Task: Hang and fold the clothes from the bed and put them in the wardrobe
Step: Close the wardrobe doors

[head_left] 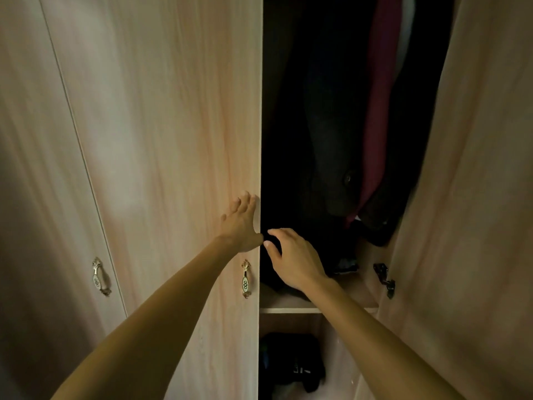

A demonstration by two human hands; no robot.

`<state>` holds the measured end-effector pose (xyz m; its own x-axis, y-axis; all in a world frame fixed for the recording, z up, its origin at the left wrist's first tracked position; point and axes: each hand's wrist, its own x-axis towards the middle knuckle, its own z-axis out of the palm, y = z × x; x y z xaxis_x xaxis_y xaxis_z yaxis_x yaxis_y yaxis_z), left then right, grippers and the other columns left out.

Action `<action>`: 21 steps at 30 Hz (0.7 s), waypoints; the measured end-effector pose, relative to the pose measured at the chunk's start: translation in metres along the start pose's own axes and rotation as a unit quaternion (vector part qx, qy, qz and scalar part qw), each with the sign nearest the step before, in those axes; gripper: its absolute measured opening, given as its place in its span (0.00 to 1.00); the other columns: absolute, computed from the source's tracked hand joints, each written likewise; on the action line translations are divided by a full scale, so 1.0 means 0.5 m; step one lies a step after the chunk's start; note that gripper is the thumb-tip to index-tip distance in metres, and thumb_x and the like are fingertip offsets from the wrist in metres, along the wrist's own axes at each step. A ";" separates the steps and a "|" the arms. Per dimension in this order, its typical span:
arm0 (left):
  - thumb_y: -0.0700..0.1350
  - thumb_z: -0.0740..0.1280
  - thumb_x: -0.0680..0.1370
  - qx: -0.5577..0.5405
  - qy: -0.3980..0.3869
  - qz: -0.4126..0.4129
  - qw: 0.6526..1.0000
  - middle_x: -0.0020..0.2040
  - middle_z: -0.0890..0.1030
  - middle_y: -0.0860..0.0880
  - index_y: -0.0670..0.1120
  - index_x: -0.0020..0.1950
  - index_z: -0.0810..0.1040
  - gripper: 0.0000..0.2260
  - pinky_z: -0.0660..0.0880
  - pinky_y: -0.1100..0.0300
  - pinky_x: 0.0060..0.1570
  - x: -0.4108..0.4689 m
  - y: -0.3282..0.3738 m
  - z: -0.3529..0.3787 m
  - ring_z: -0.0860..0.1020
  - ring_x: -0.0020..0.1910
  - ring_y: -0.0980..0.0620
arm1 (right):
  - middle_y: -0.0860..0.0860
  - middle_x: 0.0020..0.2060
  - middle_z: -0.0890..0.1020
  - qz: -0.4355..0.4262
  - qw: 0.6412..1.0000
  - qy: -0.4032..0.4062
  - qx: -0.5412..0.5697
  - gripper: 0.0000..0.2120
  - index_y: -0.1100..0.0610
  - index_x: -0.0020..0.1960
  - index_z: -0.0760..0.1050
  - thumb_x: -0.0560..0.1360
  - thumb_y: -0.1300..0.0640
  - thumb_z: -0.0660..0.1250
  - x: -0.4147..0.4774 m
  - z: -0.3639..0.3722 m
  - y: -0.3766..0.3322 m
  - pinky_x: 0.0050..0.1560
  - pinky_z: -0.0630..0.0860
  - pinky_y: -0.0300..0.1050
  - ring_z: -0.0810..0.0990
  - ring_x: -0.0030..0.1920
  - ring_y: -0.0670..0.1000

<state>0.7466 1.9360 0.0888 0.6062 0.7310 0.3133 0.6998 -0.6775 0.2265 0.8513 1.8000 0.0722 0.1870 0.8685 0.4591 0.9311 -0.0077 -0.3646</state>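
Wardrobe [34, 140]: pale wood-grain, fills the view. Middle door [173, 125] closed, right door [476, 168] swung open, dark interior visible between them.

Clothes are inside on the hanging side. There is a dark jacket [331, 140] with one round button [348, 178], and a maroon garment [380, 96] just right of it, hanging long and narrow. More black fabric sits to either side, with a pale strip at the top right. All of it is dim and detail is hard to read. The hems reach down to the shelf [288, 310], where black cloth [277, 281] bunches at the left end. The lower compartment holds a dark heap [291, 362] with small white marks; I cannot tell what the items are.

Left hand [240, 223]: fingers straight and slightly spread, palm flat against the closed door at its free edge, holding nothing.

Right hand [294, 258]: inside the opening just beside the left hand, fingers loosely curved, thumb and forefinger against the black fabric. Cannot tell whether it is pinching the cloth or only touching it.

Hardware: ornate gold-and-white handle [245, 280] below the left hand, a matching one [99, 277] on the far left door, and a black hinge [383, 280] on the open door.
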 end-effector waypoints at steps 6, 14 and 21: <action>0.51 0.64 0.77 -0.025 -0.021 -0.018 0.999 0.78 0.51 0.46 0.47 0.78 0.47 0.36 0.57 0.41 0.71 -0.030 0.030 -0.026 0.50 0.77 0.44 | 0.49 0.67 0.72 0.020 1.000 0.016 0.004 0.20 0.52 0.70 0.67 0.81 0.46 0.55 -0.028 -0.022 0.018 0.61 0.72 0.47 0.73 0.64 0.51; 0.59 0.50 0.81 -0.058 0.047 0.050 0.996 0.74 0.66 0.48 0.50 0.75 0.61 0.25 0.57 0.47 0.72 -0.260 0.077 0.038 0.61 0.74 0.48 | 0.50 0.68 0.71 0.086 0.995 0.040 -0.012 0.20 0.52 0.70 0.67 0.81 0.46 0.55 -0.162 -0.070 -0.014 0.62 0.71 0.50 0.73 0.64 0.52; 0.57 0.54 0.81 -0.140 0.055 0.123 0.981 0.68 0.73 0.45 0.45 0.71 0.68 0.23 0.64 0.48 0.68 -0.404 0.159 0.022 0.69 0.68 0.45 | 0.51 0.67 0.72 0.148 0.986 0.061 -0.052 0.20 0.53 0.71 0.66 0.82 0.49 0.52 -0.336 -0.093 -0.056 0.63 0.70 0.49 0.72 0.65 0.53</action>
<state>0.6838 1.7355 0.0335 0.6892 0.5390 0.4842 0.3956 -0.8398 0.3717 0.8086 1.6311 0.0427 0.4860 0.7546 0.4409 0.8556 -0.3082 -0.4158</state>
